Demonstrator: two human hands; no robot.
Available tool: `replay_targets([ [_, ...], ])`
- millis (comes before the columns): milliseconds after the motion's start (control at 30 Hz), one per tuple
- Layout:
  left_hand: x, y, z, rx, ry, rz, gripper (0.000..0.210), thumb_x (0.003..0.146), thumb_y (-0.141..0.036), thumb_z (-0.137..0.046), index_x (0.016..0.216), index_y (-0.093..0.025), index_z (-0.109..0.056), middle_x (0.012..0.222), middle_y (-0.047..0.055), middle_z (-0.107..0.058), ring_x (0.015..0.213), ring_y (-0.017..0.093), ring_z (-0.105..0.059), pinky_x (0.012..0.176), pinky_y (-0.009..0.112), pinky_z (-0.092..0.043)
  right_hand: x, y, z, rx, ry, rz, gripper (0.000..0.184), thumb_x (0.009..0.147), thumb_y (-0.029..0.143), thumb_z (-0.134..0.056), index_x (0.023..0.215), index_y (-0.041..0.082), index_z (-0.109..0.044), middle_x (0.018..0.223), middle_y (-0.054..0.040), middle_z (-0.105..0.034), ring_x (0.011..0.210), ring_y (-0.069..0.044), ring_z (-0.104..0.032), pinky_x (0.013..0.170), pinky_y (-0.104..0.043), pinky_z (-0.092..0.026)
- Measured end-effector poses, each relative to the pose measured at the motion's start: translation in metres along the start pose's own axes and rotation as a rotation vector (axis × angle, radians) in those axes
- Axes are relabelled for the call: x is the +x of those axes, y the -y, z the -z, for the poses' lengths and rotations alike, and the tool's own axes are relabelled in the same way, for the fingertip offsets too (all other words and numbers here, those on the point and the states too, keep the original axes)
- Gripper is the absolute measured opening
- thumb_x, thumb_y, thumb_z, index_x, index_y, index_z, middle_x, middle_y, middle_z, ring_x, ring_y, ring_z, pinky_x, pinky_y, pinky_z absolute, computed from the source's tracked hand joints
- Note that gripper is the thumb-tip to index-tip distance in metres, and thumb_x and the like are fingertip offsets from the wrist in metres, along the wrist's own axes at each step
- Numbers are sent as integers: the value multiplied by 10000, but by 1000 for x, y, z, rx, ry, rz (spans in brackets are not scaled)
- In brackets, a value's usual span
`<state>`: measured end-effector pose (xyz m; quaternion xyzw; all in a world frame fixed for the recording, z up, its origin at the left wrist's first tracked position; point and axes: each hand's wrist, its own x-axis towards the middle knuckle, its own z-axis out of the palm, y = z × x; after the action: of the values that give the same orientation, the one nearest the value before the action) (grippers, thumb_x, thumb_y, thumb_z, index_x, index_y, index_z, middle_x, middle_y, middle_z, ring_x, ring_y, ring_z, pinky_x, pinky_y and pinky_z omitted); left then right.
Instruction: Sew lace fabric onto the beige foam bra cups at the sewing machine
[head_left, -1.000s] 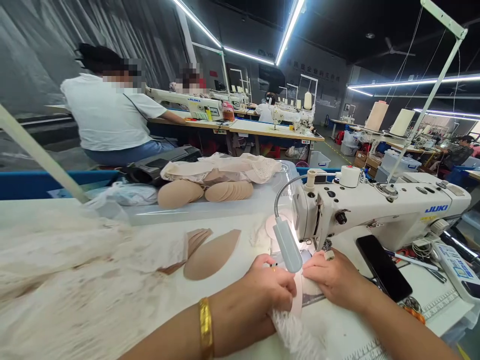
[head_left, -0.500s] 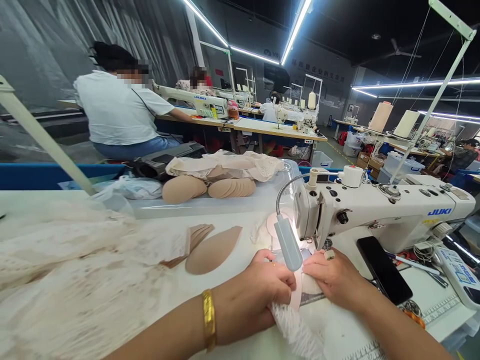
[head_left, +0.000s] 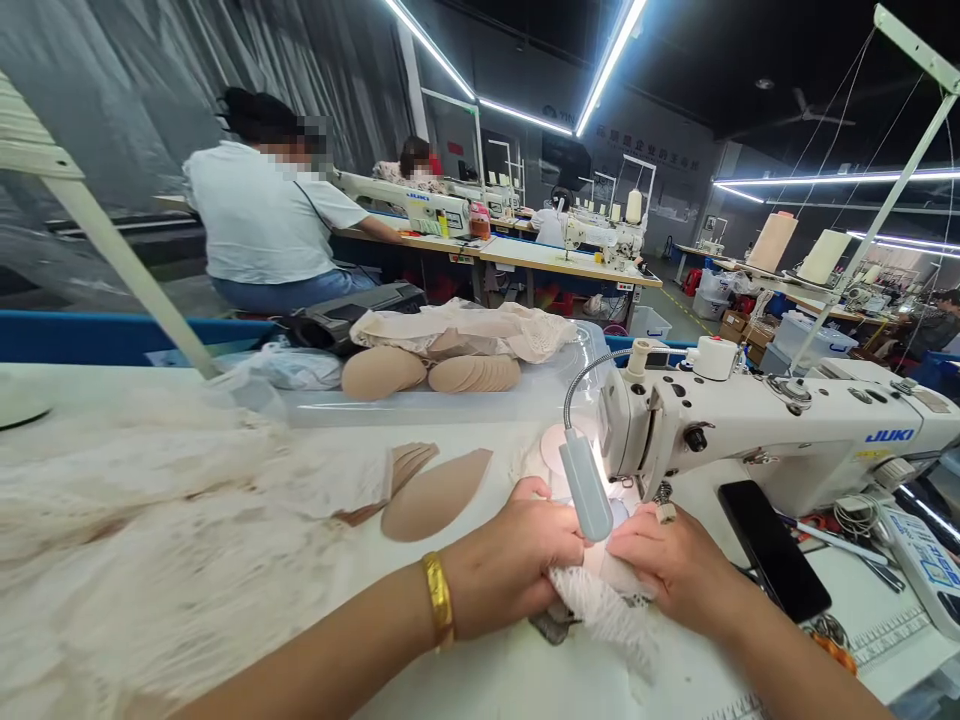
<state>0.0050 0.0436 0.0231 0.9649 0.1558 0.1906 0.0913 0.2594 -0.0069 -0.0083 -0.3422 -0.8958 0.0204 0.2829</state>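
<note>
My left hand (head_left: 517, 555), a gold bangle at its wrist, is closed on a piece of white lace fabric (head_left: 607, 610) just in front of the sewing machine's needle area. My right hand (head_left: 667, 555) pinches the right side of the same fabric, its fingertips under the head of the white sewing machine (head_left: 787, 430). A grey lamp (head_left: 586, 490) on a bendable neck lights the spot and hides the needle and part of the fabric. Left of my hands lies a beige teardrop-shaped pad (head_left: 439, 500), beside several more pads tucked under lace.
A heap of white lace (head_left: 187, 560) covers the table's left side. Behind it, a clear plastic box (head_left: 322, 408) bears stacked beige pads (head_left: 476, 374) and lace. A black phone (head_left: 774, 550) lies to the right. A person in a white shirt (head_left: 262, 220) sits at another machine.
The lace end below my left hand has swung rightward and spread toward my right hand. Both hands stay close to the needle area. The whole view has shifted slightly.
</note>
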Motion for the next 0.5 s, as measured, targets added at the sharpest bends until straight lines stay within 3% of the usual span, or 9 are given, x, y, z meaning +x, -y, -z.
replay_targets([
  [233,-7,-4,0,47,-48,-77,323,657,105,-572,730,-195,-478,806,-97,-743,718,158,-646,977,403,-266,5,20,14,124,44,155,183,984,66,-555,999,222,-649,1046,-2,-782,906,-194,-589,797,-319,-479],
  [400,-8,5,-15,102,-148,-155,321,603,82,-545,710,-202,-443,742,-101,-712,624,152,-585,959,421,-293,3,23,16,79,76,91,211,967,52,-530,981,232,-638,969,-10,-764,884,-202,-603,772,-322,-474],
  [500,-8,11,-24,182,-186,-163,294,645,62,-547,710,-210,-454,721,-79,-705,600,156,-573,932,429,-344,1,19,13,-1,86,63,228,943,42,-532,976,242,-637,971,-14,-757,872,-204,-618,789,-329,-477],
])
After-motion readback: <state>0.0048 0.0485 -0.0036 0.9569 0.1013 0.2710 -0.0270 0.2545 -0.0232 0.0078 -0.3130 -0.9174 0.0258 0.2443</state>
